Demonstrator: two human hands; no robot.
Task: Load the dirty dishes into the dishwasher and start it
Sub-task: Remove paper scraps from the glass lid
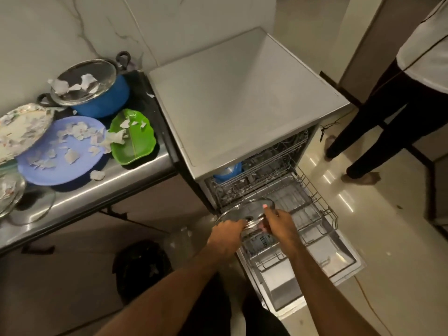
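A round glass lid with a metal rim is held over the pulled-out lower rack of the open dishwasher. My left hand grips its near rim. My right hand grips the right side, thumb on top. A blue dish sits in the upper rack. On the steel counter at left wait a blue pot with a glass lid, a purple plate, a green leaf-shaped plate and a patterned plate, all strewn with paper scraps.
The dishwasher door lies open toward me. A person stands at the right on the shiny floor. A black bag sits on the floor under the counter. A glass dish lies at the counter's left edge.
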